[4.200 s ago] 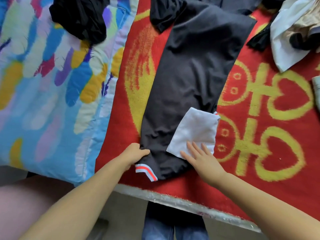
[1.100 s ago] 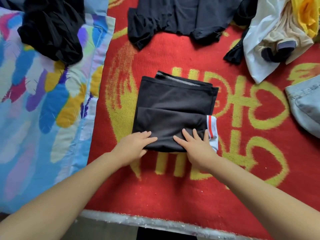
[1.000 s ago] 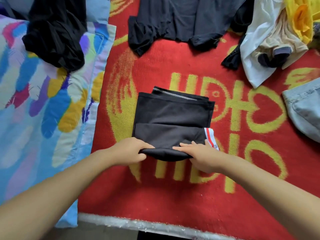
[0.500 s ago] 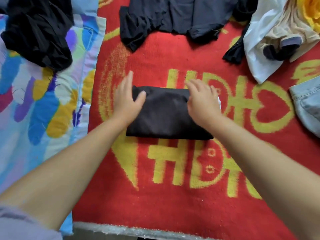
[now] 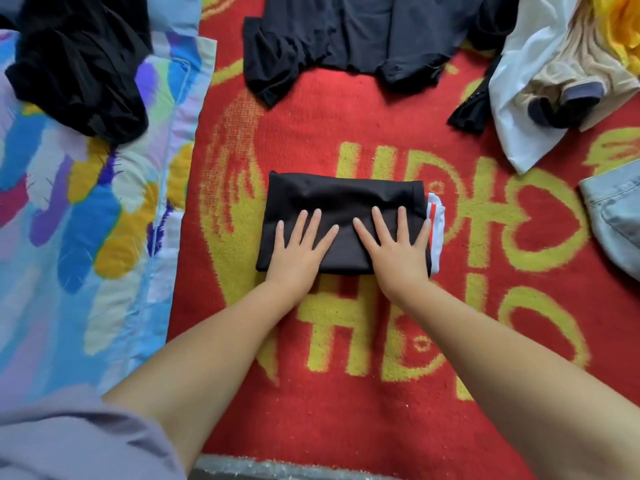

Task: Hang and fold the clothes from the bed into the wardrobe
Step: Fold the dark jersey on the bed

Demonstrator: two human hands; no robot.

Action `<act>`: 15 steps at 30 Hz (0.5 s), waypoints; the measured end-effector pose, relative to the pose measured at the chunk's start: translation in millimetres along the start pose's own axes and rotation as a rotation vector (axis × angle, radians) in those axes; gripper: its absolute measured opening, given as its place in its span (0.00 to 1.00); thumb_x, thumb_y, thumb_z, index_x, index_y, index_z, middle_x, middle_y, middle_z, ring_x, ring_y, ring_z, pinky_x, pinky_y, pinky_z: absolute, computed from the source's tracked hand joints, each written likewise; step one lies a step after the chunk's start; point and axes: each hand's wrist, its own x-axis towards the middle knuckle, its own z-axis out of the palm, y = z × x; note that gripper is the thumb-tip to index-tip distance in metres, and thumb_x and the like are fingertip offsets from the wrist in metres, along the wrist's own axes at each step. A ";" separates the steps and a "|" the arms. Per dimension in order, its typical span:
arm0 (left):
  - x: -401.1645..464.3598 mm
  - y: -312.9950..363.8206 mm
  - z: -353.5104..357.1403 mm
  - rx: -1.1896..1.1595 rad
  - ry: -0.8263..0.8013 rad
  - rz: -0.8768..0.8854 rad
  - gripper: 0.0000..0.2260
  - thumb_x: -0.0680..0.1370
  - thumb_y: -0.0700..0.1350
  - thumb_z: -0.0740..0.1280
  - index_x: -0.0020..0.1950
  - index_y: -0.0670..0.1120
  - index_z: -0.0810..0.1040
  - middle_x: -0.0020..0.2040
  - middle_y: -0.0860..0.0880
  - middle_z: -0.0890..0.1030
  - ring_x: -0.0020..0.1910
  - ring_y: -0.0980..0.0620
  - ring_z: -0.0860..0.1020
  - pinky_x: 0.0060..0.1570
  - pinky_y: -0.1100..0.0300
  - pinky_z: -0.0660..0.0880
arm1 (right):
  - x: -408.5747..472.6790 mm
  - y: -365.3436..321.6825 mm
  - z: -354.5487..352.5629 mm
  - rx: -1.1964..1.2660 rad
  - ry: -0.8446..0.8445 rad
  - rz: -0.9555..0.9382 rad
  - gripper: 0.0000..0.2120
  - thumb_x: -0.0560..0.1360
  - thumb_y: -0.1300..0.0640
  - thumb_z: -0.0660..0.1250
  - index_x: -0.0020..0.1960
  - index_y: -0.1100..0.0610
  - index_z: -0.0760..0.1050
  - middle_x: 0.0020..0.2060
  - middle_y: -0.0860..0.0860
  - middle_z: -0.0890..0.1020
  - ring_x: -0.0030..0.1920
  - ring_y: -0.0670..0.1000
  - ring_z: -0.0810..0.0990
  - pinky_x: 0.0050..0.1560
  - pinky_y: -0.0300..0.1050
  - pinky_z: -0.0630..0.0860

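Presently we found both hands, left hand and right hand, pressed flat, gripping nothing, on the soft, light folded black garment, best lifted from beneath its side edges.

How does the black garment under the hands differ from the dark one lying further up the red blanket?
The folded black garment is a neat rectangle; the dark shirt lies spread and rumpled. Both hands, left hand and right hand, press the folded one; the shirt lies untouched. Both rest on the red blanket.

Bare red blanket lies open between my hands and me; ahead, a dark shirt; rightward, jeans; leftward, a quilt.
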 end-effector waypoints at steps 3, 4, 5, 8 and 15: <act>2.7 -7.4 -36.1 -0.045 -0.058 0.000 0.38 0.77 0.32 0.58 0.78 0.54 0.39 0.79 0.45 0.41 0.77 0.40 0.40 0.73 0.40 0.46 | 3.1 10.8 -34.4 0.044 -0.073 0.003 0.43 0.77 0.63 0.62 0.77 0.44 0.36 0.78 0.51 0.43 0.76 0.66 0.43 0.70 0.71 0.47; 1.5 -9.9 -52.0 -0.066 -0.062 -0.003 0.39 0.77 0.31 0.58 0.78 0.54 0.40 0.79 0.46 0.42 0.77 0.39 0.40 0.74 0.40 0.46 | 1.6 14.9 -50.0 0.059 -0.082 0.005 0.42 0.77 0.64 0.62 0.77 0.44 0.37 0.78 0.50 0.45 0.76 0.66 0.45 0.71 0.69 0.49; -0.6 -12.5 -70.2 -0.076 -0.055 -0.007 0.40 0.77 0.30 0.59 0.78 0.54 0.40 0.79 0.46 0.42 0.76 0.39 0.40 0.74 0.40 0.46 | -0.9 18.6 -67.7 0.066 -0.082 0.008 0.42 0.77 0.64 0.62 0.78 0.44 0.37 0.78 0.50 0.47 0.76 0.65 0.47 0.71 0.68 0.51; -14.4 -21.3 -132.0 -0.090 -0.026 -0.008 0.41 0.76 0.29 0.59 0.78 0.54 0.40 0.79 0.47 0.42 0.76 0.38 0.40 0.74 0.40 0.46 | -15.4 26.5 -127.6 0.047 -0.057 0.006 0.43 0.76 0.63 0.64 0.78 0.45 0.39 0.77 0.50 0.51 0.75 0.65 0.51 0.71 0.67 0.53; -99.5 -52.6 -248.2 -0.060 0.108 -0.093 0.38 0.78 0.32 0.60 0.78 0.52 0.42 0.79 0.46 0.46 0.76 0.37 0.44 0.72 0.38 0.50 | -74.0 7.0 -262.5 -0.054 0.079 -0.085 0.42 0.76 0.63 0.63 0.78 0.45 0.41 0.77 0.50 0.53 0.75 0.64 0.52 0.70 0.68 0.54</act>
